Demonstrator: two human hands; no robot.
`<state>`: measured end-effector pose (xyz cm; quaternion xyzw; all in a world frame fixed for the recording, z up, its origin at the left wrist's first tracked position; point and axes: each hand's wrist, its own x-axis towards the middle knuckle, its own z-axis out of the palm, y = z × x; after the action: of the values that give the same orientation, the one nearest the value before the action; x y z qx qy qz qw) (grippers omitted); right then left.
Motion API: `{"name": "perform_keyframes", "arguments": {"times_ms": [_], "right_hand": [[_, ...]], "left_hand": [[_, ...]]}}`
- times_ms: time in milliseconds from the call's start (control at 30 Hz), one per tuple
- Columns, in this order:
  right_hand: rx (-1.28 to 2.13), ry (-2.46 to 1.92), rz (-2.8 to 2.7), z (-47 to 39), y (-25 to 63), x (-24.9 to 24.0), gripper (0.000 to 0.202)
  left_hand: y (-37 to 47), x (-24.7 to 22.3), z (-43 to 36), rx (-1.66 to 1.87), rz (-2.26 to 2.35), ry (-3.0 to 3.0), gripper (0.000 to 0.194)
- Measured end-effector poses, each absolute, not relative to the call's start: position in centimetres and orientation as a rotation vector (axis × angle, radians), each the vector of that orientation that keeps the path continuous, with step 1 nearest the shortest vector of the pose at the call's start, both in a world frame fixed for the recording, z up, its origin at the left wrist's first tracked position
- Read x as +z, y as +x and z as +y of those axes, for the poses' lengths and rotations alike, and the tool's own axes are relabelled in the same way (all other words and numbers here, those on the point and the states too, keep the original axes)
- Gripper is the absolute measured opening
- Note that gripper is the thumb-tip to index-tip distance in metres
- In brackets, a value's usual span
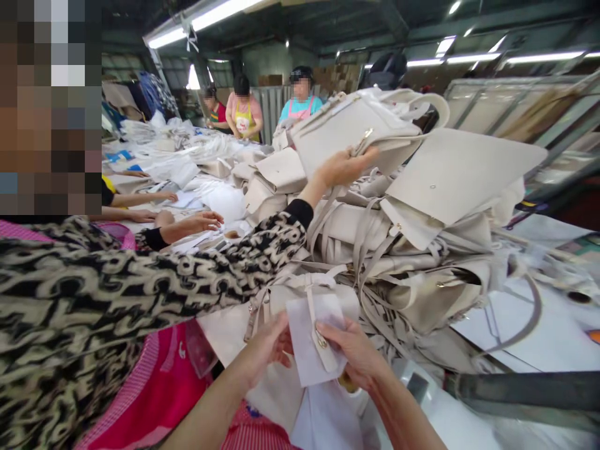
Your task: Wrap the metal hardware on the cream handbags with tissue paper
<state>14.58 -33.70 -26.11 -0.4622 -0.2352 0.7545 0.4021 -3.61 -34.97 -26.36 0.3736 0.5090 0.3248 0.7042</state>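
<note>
A sheet of white paper lies against a cream handbag in front of me. Over the paper hangs the bag's narrow strap, which has a gold-coloured metal fitting. My right hand pinches this strap, thumb on top, the other fingers partly hidden behind the paper. At the paper's left edge is my left hand, with its fingers curled around that edge and their tips partly hidden.
A co-worker's patterned sleeve crosses from the left, and that person's hand holds a cream bag above a heap of bags. Other hands rest farther left. A dark bar stands at lower right.
</note>
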Motion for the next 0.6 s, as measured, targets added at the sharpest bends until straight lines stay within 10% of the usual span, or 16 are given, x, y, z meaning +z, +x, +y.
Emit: {"name": "perform_keyframes", "arguments": {"times_ms": [600], "right_hand": [[1.492, -1.255, -0.651, -40.0, 13.8, -31.5, 0.067]], "left_hand": [[1.8, -25.4, -33.1, 1.127, 1.180, 0.373, 0.027]]}}
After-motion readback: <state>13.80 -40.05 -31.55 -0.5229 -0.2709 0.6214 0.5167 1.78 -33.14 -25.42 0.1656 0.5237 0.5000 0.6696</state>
